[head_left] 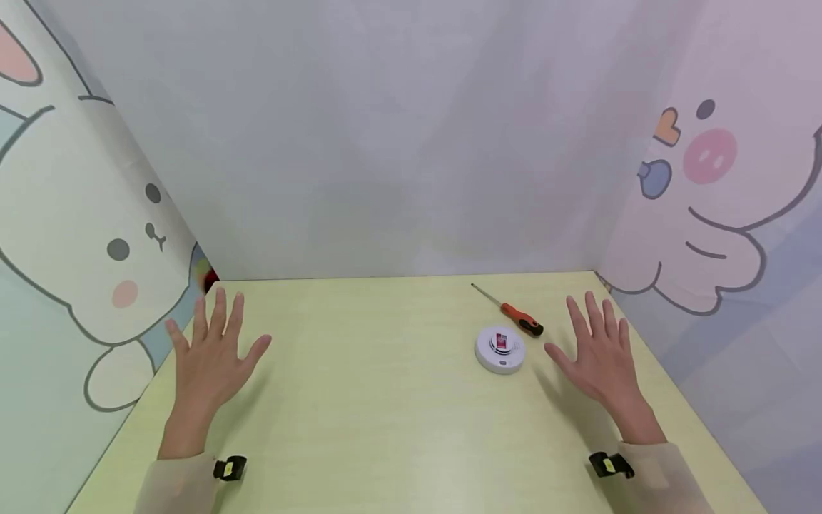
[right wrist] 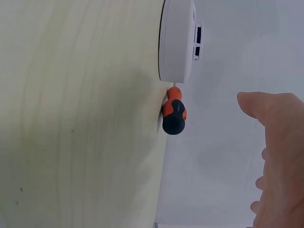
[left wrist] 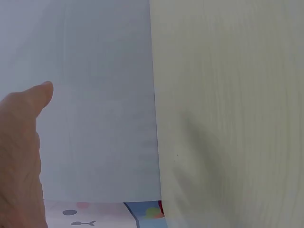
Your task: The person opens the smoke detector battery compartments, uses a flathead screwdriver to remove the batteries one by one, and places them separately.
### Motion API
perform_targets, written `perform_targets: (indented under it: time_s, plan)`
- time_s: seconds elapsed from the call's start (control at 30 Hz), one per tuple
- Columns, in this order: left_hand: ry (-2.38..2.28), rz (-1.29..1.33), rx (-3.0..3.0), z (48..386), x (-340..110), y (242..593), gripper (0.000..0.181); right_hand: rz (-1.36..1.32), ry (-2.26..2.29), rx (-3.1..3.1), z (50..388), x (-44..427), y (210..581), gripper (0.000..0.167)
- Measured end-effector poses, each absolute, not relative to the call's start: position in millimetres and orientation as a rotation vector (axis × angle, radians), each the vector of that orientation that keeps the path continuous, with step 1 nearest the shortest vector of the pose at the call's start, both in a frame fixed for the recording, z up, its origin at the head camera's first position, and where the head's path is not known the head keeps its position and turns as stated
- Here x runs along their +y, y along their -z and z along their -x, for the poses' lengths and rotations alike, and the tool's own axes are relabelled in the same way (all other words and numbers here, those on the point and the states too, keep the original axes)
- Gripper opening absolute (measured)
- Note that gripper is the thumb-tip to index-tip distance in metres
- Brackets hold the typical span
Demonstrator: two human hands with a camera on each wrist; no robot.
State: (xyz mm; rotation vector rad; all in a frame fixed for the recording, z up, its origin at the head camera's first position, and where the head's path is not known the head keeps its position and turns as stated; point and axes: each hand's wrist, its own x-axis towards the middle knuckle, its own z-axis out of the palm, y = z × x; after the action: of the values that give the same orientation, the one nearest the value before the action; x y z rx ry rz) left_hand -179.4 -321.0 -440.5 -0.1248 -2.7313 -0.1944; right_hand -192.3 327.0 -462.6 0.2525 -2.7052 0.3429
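On the right half of the table lies a round white smoke detector (head_left: 500, 350) with a red label on its raised centre. Just behind it is a screwdriver (head_left: 521, 319) with an orange and black handle, its thin shaft pointing to the back left. My right hand (head_left: 600, 357) hovers to the right of both, fingers spread and holding nothing. The right wrist view shows the smoke detector (right wrist: 178, 42) side-on, with the screwdriver handle (right wrist: 174, 114) beyond the thumb. Over the table's left side my left hand (head_left: 208, 357) is held with fingers spread, touching nothing.
The pale wood-grain table (head_left: 359, 400) ends at a plain light curtain (head_left: 404, 143) behind. Cloth panels with cartoon animals stand on the left (head_left: 70, 214) and on the right (head_left: 726, 250). Both wrists wear a small black strap device, the left one (head_left: 230, 468) over a light sleeve.
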Motion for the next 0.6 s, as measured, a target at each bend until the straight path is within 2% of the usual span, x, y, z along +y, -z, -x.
perform_targets:
  time_s: [0.6]
  plan:
    - [0.211, 0.243, -2.710, 195, -298, 434, 0.094, -0.401, -0.487, -2.708, 197, 324, 448, 0.098]
